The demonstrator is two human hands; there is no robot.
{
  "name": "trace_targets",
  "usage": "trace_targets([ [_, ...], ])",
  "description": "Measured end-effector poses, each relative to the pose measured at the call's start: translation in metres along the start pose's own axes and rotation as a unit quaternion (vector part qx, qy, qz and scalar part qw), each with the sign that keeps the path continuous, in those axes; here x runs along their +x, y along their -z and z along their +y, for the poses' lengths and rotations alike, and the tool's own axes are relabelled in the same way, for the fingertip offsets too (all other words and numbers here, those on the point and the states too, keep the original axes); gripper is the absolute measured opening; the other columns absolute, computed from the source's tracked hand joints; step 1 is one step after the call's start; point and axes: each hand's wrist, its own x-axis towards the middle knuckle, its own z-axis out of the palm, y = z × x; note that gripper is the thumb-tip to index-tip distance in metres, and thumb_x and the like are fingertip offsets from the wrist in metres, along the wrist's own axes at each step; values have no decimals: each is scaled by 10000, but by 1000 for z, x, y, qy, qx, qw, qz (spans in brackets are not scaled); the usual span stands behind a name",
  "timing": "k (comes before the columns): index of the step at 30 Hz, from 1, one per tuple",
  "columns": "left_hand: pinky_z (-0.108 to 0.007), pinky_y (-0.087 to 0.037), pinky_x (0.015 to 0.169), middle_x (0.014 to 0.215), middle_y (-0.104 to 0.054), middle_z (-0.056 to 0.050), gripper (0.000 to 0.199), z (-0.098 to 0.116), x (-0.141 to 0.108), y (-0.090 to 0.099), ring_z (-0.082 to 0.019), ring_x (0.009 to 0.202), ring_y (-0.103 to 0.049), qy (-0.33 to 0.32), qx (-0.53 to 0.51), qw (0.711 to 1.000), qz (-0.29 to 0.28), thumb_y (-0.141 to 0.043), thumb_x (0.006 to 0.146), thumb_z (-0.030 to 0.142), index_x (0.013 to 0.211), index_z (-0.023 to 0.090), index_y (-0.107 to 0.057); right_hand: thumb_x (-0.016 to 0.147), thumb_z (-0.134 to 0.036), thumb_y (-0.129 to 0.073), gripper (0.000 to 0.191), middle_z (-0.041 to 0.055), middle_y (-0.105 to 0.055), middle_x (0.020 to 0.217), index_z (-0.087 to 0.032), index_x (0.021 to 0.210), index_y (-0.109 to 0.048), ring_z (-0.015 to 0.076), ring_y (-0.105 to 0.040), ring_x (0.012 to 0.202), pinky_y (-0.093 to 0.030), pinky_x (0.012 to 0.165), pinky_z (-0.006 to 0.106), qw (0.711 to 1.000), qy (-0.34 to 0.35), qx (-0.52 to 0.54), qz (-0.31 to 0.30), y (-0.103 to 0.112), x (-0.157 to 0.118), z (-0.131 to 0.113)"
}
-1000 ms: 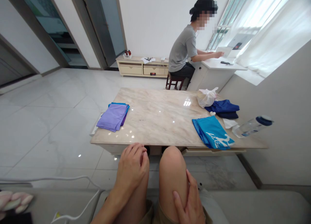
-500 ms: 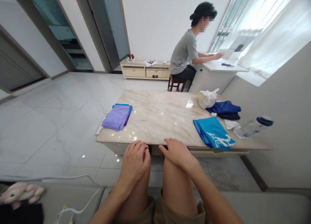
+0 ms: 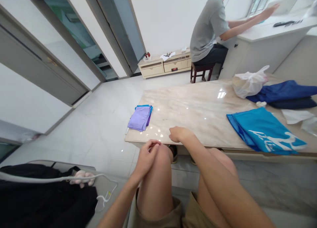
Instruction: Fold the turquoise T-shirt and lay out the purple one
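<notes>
My left hand [image 3: 148, 157] rests on my left knee [image 3: 162, 152], holding nothing, its thumb apart from the bent fingers. My right hand [image 3: 180, 134] is off the knee and over the front edge of the marble-topped table [image 3: 188, 122]. Its fingers are curled in, with nothing seen in them. To the left of it lies a small stack of folded cloth, light purple [image 3: 140, 118] on top with blue and dark purple beneath. A folded blue cloth bag [image 3: 262, 129] with white print lies further off on the right.
A white plastic bag [image 3: 250, 82], dark blue cloth [image 3: 284, 94] and white paper [image 3: 297, 115] lie at the table's right. A person [image 3: 209, 30] sits on a stool [image 3: 201, 69] at a white counter. Black cloth [image 3: 49, 198] and a white cable [image 3: 106, 195] are at my left.
My right hand has lifted from the right knee and moved left over the table edge, its fingers curling in. My left hand stays on the left knee. The view has swung left and down.
</notes>
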Motion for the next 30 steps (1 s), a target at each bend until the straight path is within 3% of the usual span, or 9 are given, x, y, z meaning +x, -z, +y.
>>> trace_targets([
  [3,-367,-611,991,1180,-819,-128,290,-56,58,8,-242,1095,-780,96,98,990,-16,-538,1024,265,1213,156,-730,1092,-207,-537,434,262,-750,1391,-76,1475,-693,337,-760,1276,-597,1045,443,999,-16,-13,-47,6,-14,12],
  [4,-362,-600,1016,1238,-806,-133,324,-73,77,10,-239,1126,-768,112,178,977,-21,-543,1016,245,1280,153,-708,1108,-207,-502,454,274,-726,1428,-67,1509,-662,341,-742,1310,-591,1055,444,998,-24,-15,-48,11,-18,15],
  [6,-425,-528,1147,1346,-759,-178,409,-102,112,14,-281,1254,-711,123,228,966,-10,-566,971,170,1364,133,-673,1116,-196,-471,466,292,-707,1448,-47,1523,-641,347,-731,1329,-586,1059,442,998,-37,-12,-39,19,-23,22],
  [9,-544,-373,1277,1498,-646,-243,469,-128,143,17,-384,1486,-517,138,281,950,9,-605,942,170,1406,131,-657,1110,-170,-456,463,293,-703,1454,-45,1511,-648,346,-728,1336,-587,1055,436,998,-51,-4,-40,25,-29,29],
  [11,-574,-333,1287,1547,-601,-244,482,-138,152,19,-412,1528,-447,147,304,941,7,-615,942,197,1420,150,-655,1103,-157,-454,462,287,-708,1451,-55,1505,-658,337,-727,1341,-590,1049,425,997,-59,1,-53,26,-32,32],
  [16,-471,-335,1281,1591,-582,-207,420,-151,166,26,-355,1500,-483,157,327,932,-6,-551,995,221,1396,156,-657,1085,-121,-448,445,269,-748,1386,-67,1445,-704,331,-749,1305,-595,1031,408,998,-44,4,-53,26,-38,34],
  [21,-425,-393,1208,1531,-639,-209,484,-154,177,34,-349,1439,-544,190,326,926,13,-643,949,223,1424,134,-602,1138,-227,-445,420,278,-762,1336,-69,1433,-699,332,-773,1252,-601,1010,401,999,-38,-2,-30,24,-42,36],
  [26,-408,-464,1078,1286,-768,-192,267,-150,191,44,-334,1258,-671,254,289,921,62,-649,939,192,1200,157,-688,1143,-248,-452,421,281,-753,1350,-69,1449,-679,341,-771,1249,-600,1004,418,999,-40,-7,-27,24,-41,37],
  [30,-394,-479,1046,1133,-786,-167,141,-132,210,56,-304,1196,-674,269,235,923,144,-634,976,249,1079,161,-676,1149,-270,-467,423,275,-746,1376,-73,1457,-678,334,-760,1270,-584,1013,398,998,-42,-4,-38,23,-39,37],
])
